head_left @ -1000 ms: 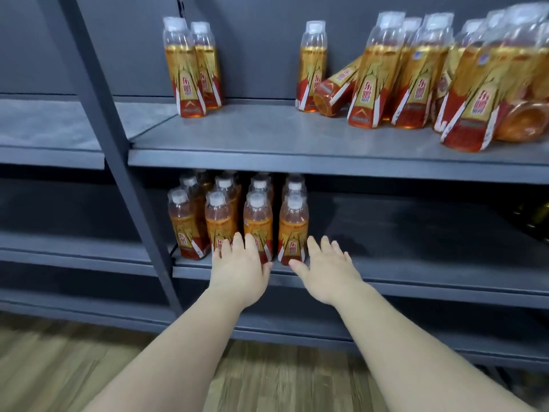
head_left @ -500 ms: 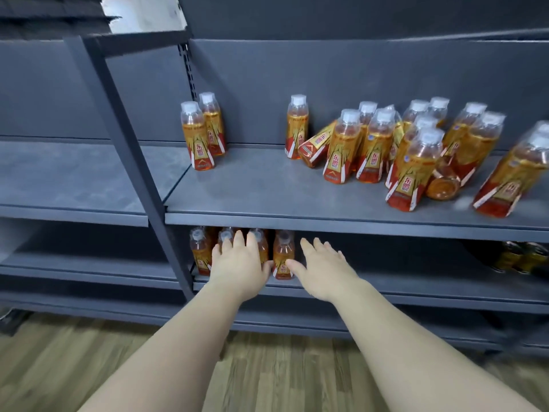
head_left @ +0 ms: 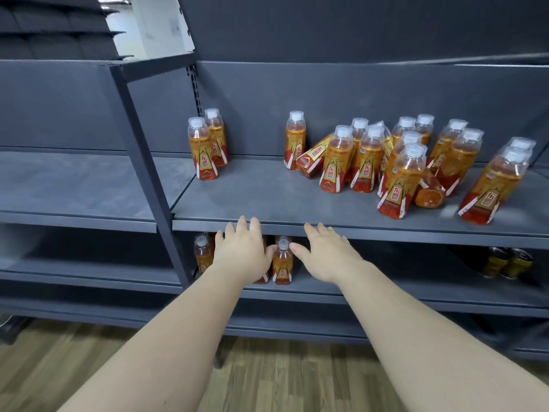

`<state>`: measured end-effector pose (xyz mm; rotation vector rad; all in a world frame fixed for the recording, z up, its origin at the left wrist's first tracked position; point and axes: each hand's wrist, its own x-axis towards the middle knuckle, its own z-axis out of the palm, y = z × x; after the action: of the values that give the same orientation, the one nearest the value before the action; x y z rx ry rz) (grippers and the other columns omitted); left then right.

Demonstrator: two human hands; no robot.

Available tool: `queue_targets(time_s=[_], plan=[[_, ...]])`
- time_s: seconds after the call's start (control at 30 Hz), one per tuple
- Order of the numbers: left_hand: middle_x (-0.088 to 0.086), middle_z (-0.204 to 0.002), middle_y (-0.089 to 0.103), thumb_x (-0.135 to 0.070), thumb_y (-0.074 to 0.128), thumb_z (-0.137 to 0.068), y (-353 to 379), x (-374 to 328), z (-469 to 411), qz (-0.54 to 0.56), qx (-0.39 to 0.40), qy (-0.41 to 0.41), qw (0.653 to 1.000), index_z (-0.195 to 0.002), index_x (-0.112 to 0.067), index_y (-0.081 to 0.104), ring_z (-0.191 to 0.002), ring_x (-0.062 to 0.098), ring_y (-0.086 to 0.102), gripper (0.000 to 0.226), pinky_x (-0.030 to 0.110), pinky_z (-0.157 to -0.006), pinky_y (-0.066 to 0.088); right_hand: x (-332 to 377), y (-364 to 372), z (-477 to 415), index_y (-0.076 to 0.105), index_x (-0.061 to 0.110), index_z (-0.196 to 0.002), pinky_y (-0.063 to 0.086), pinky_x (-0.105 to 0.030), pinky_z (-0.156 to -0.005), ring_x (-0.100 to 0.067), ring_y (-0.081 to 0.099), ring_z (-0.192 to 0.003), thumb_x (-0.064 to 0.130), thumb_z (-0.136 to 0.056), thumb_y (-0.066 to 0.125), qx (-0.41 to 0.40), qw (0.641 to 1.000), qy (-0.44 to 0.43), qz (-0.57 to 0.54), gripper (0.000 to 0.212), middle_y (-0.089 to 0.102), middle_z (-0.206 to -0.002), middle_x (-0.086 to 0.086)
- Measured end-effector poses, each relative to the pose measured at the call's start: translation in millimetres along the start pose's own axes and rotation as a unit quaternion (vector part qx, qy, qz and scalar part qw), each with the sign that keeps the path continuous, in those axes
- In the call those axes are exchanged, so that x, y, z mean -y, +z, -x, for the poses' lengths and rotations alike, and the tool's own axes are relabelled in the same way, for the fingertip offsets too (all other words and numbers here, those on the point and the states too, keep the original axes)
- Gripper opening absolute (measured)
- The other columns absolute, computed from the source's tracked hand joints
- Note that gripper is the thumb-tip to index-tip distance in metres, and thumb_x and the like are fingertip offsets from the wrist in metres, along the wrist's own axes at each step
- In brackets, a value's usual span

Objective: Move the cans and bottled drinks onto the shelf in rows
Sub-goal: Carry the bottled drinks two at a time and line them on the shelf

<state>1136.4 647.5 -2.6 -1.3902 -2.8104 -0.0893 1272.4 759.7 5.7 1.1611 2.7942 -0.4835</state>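
**Reaching forward, palms down**

Stretches both bare forearms up from the bottom edge toward mid-frame. Holds left hand (head_left: 242,251) and right hand (head_left: 326,254) side by side, near but apart, backs up, fingers straight and slightly spread, gripping nothing.

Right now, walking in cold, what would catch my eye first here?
The jumble of orange bottles on the right of the upper shelf, some standing, a couple toppled. Next, the left hand and right hand, both open and empty, stretched out before the shelf's front edge, with upright bottles on the shelf below.
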Motion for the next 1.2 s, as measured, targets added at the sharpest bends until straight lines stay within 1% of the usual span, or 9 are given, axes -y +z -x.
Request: queue_targets(time_s=[0.27, 0.6, 0.8, 0.9, 1.0, 1.07, 1.13, 1.2], plan=[[0.012, -0.161, 0.024, -0.061, 0.037, -0.097, -18.3, 5.4, -3.8, -0.001, -0.008, -0.017, 1.000, -0.149, -0.018, 0.025, -0.145, 0.037, 0.027, 0.069, 0.054, -0.117, 0.027, 7.6, -14.8, -6.7, 0.011, 0.026, -0.160, 0.010, -0.049, -0.124, -0.029, 0.006, -0.154, 0.063, -0.100, 0.027, -0.016, 1.000, -0.016, 0.000, 0.072, 0.008, -0.167, -0.009], [0.014, -0.163, 0.016, -0.059, 0.037, -0.098, -20.1, 10.8, -29.2, 0.001, -0.007, -0.017, 1.000, -0.153, -0.019, 0.018, -0.148, 0.038, 0.020, 0.070, 0.054, -0.120, 0.020, 15.2, -20.7, -42.3, 0.011, 0.026, -0.160, 0.011, -0.049, -0.123, -0.029, 0.007, -0.154, 0.063, -0.100, 0.028, -0.021, 0.999, -0.030, 0.015, 0.072, 0.008, -0.167, -0.008], [0.015, -0.162, 0.018, -0.060, 0.037, -0.098, -18.6, 25.9, -87.0, 0.015, -0.022, -0.012, 1.000, -0.150, -0.017, 0.022, -0.147, 0.038, 0.021, 0.069, 0.053, -0.119, 0.021, 28.4, -25.1, -95.5, 0.009, 0.026, -0.160, 0.010, -0.048, -0.123, -0.029, 0.005, -0.154, 0.063, -0.101, 0.027, -0.020, 0.999, -0.037, 0.031, 0.073, 0.007, -0.168, -0.007], [0.015, -0.160, 0.023, -0.060, 0.037, -0.098, -14.0, 39.5, -124.9, 0.022, -0.031, -0.004, 0.999, -0.147, -0.015, 0.027, -0.144, 0.038, 0.026, 0.067, 0.053, -0.117, 0.023, 35.9, -30.3, -134.2, 0.008, 0.023, -0.160, 0.009, -0.048, -0.125, -0.028, 0.004, -0.154, 0.062, -0.101, 0.026, -0.018, 0.999, -0.039, 0.025, 0.073, 0.006, -0.168, -0.009], [0.016, -0.160, 0.022, -0.059, 0.037, -0.098, -10.6, 60.3, -160.5, 0.031, -0.021, -0.013, 0.999, -0.147, -0.014, 0.027, -0.144, 0.038, 0.025, 0.067, 0.053, -0.117, 0.023, 49.6, -35.5, -174.0, 0.008, 0.022, -0.160, 0.008, -0.047, -0.124, -0.028, 0.004, -0.154, 0.061, -0.102, 0.026, -0.009, 0.999, -0.039, 0.030, 0.073, 0.006, -0.167, -0.010], [0.017, -0.159, 0.023, -0.058, 0.038, -0.098, -10.0, 76.5, -182.5, 0.031, -0.023, -0.026, 0.999, -0.144, -0.014, 0.029, -0.143, 0.038, 0.028, 0.065, 0.053, -0.116, 0.024, 61.3, -38.5, -199.1, 0.009, 0.022, -0.160, 0.008, -0.047, -0.125, -0.028, 0.004, -0.154, 0.061, -0.102, 0.026, -0.008, 0.999, -0.041, 0.030, 0.073, 0.006, -0.167, -0.010], [0.017, -0.155, 0.030, -0.056, 0.040, -0.097, -10.3, 92.6, -203.4, 0.035, -0.035, -0.048, 0.998, -0.141, -0.014, 0.033, -0.139, 0.037, 0.033, 0.061, 0.052, -0.115, 0.028, 73.7, -41.2, -222.9, 0.009, 0.022, -0.160, 0.008, -0.046, -0.124, -0.028, 0.005, -0.154, 0.061, -0.102, 0.027, -0.009, 0.999, -0.043, 0.026, 0.072, 0.006, -0.167, -0.010], [0.014, -0.145, 0.041, -0.054, 0.042, -0.097, -10.3, 106.3, -220.9, 0.047, -0.041, -0.074, 0.995, -0.135, -0.015, 0.037, -0.133, 0.035, 0.039, 0.055, 0.051, -0.111, 0.033, 85.3, -42.1, -244.6, 0.010, 0.021, -0.160, 0.009, -0.046, -0.124, -0.029, 0.006, -0.154, 0.060, -0.102, 0.028, -0.006, 0.998, -0.049, 0.024, 0.072, 0.007, -0.167, -0.010]])
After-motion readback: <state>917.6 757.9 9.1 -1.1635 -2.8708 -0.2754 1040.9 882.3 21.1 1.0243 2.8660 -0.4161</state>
